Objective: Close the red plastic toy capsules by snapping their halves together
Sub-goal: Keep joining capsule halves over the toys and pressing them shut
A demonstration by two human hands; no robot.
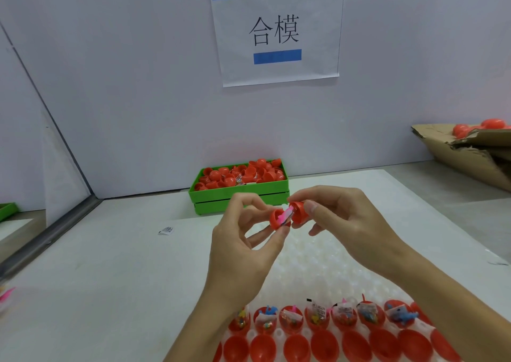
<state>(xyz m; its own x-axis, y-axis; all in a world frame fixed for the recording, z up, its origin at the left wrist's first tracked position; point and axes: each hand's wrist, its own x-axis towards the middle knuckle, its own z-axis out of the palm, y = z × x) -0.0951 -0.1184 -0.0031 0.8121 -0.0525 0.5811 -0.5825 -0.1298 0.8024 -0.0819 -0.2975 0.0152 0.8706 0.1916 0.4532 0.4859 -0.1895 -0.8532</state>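
My left hand [243,240] pinches a red capsule half [276,219] with a pink toy [287,213] sticking out of it. Facing it, my right hand [340,218] pinches the other red half [300,213]; the two halves touch at an angle with a gap still showing. Both are held above the white tray [312,262]. Along the near edge, a row of red halves with small toys [318,316] sits in the tray, and a row of empty red halves [326,346] lies in front of it.
A green bin [237,193] of red capsule halves stands at the back against the wall. A torn cardboard box [467,151] with red capsules is at the right. A small paper slip [166,229] lies on the table at the left.
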